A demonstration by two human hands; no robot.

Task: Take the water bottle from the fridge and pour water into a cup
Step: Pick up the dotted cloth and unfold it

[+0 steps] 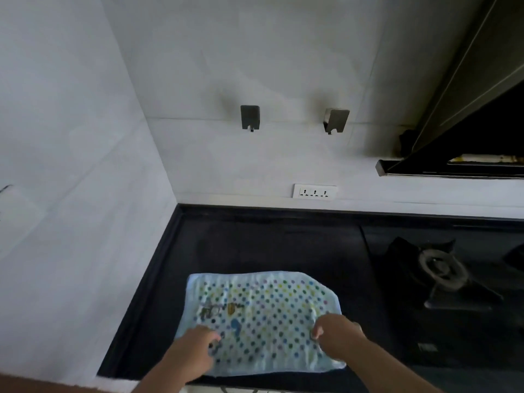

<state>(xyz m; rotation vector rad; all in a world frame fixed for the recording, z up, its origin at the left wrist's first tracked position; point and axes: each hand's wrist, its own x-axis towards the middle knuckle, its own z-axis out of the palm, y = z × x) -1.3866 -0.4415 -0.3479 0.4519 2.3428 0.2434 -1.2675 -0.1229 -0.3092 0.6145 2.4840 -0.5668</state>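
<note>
Dotted cloth (263,316), soft, light, near worktop (255,245) front edge; left hand (195,350) and right hand (337,338) pinch its near corners; bottle, cup unseen.

I look down on a black countertop (255,245) set into a corner of pale grey walls. A light blue cloth (261,316) printed with coloured dots lies flat on it, near the front edge. To its right I see a gas burner (442,269) sunk in a dark glass hob, apart from the cloth. On the back wall, just above the counter, sits a white socket strip (314,191). Higher up I make out two grey metal hooks (250,118) side by side. A dark range hood (465,109) slants in at the upper right.
</note>
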